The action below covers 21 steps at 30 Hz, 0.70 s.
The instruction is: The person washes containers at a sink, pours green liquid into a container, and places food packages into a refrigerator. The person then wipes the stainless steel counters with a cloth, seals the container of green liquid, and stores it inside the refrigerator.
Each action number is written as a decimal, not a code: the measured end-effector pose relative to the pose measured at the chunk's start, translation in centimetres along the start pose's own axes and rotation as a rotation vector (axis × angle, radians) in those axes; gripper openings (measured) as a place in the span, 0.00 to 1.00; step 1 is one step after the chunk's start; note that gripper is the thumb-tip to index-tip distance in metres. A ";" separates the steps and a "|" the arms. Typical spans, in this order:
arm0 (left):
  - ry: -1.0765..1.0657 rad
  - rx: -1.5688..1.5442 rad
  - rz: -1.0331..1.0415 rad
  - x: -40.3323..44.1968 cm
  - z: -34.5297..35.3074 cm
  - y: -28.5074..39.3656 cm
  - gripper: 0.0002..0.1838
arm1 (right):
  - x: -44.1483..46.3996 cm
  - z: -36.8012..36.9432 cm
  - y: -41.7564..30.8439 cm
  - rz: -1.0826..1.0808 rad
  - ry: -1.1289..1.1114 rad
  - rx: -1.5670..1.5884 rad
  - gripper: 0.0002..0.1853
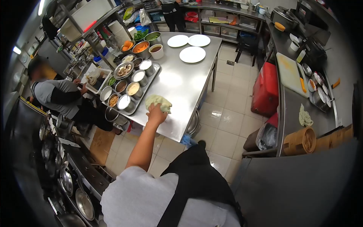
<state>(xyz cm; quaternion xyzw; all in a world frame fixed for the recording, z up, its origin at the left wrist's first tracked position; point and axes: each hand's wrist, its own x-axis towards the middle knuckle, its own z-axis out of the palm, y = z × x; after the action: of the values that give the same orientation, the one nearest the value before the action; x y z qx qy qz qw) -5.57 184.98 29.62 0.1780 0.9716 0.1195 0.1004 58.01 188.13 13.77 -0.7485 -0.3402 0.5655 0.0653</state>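
My left hand (157,114) presses a pale green cloth (153,100) against the top of the steel table (174,126), near its front edge. The fingers are bent over the cloth and partly sunk in its folds. Left of the hand is a metal tray (155,70) with several steel containers, among them one of white contents (124,102) and one of pale yellow contents (133,89). My right hand is out of view.
White plates (192,55) lie at the table's far end, near a tub of brown liquid (156,51). A co-worker (60,94) stands at left. Along the right counter are a cutting board (290,72), a knife (303,84) and another green cloth (305,116). A red container (265,89) stands below.
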 end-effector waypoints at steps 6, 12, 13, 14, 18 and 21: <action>0.279 -0.388 0.314 9.3 1.9 5.8 0.19 | 4.9 1.9 -10.4 -0.110 -0.041 -0.058 0.26; 0.271 -0.510 -0.008 25.5 3.6 14.0 0.21 | 11.0 5.5 -30.3 -0.469 0.125 -0.220 0.20; 0.244 -0.513 -0.096 27.6 3.6 14.9 0.23 | 12.5 5.4 -33.4 -0.493 0.112 -0.319 0.20; 0.224 -0.518 -0.181 29.9 3.5 15.7 0.25 | 11.3 6.3 -38.5 -0.567 0.113 -0.424 0.21; 0.178 -0.357 -0.255 35.6 3.3 17.3 0.25 | 10.7 9.9 -52.9 -0.832 0.198 -0.692 0.23; 0.135 -0.332 -0.223 37.2 4.6 17.1 0.22 | 11.4 14.7 -60.6 -0.938 0.085 -0.636 0.22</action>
<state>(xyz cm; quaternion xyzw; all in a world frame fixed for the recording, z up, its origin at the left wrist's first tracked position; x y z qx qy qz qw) -33.07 215.21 24.16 0.0419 0.9568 0.2776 0.0758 20.05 236.57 28.73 -0.5223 -0.7867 0.3152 0.0945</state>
